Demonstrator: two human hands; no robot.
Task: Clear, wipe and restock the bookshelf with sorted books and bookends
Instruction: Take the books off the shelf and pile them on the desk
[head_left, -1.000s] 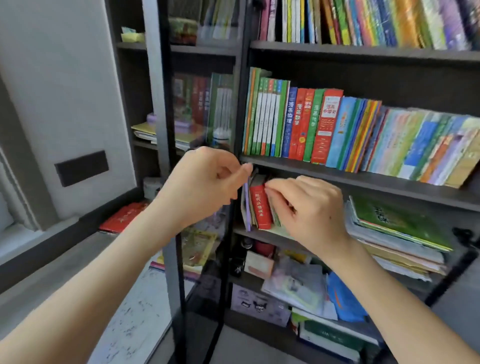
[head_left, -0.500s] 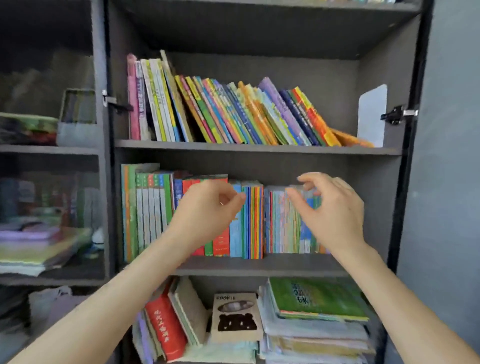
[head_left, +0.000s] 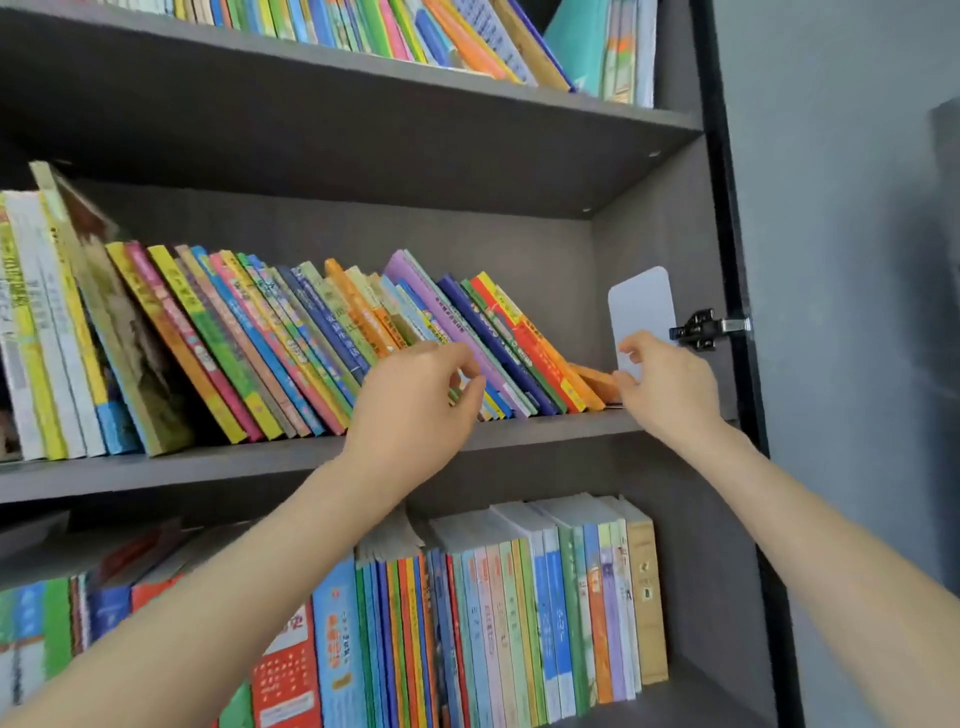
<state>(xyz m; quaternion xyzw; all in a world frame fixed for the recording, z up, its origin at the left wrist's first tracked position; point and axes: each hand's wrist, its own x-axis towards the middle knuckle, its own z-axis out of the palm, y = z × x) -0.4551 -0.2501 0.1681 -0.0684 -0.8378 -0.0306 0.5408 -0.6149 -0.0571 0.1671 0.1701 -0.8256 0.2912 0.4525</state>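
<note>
Up at the middle shelf (head_left: 208, 465), both hands meet the slumped row of books (head_left: 291, 338).
Left hand (head_left: 415, 400) curls against the leaning books' lower edges. Right hand (head_left: 667, 387) curls at the foot of the white bookend (head_left: 641, 306), which stands by the right wall, apart from the row. Whether either hand actually grips, I cannot tell. Likely best: brace the row with the left while drawing the bookend out, so nothing slides flat.

The left arm (head_left: 218, 587) and the right arm (head_left: 831, 540) are stretched up and forward, bare. The left hand (head_left: 415, 397) is held with fingers bent and thumb close to the fingertips. The right hand (head_left: 667, 387) is held well apart, fingers curled above the thumb.
</note>
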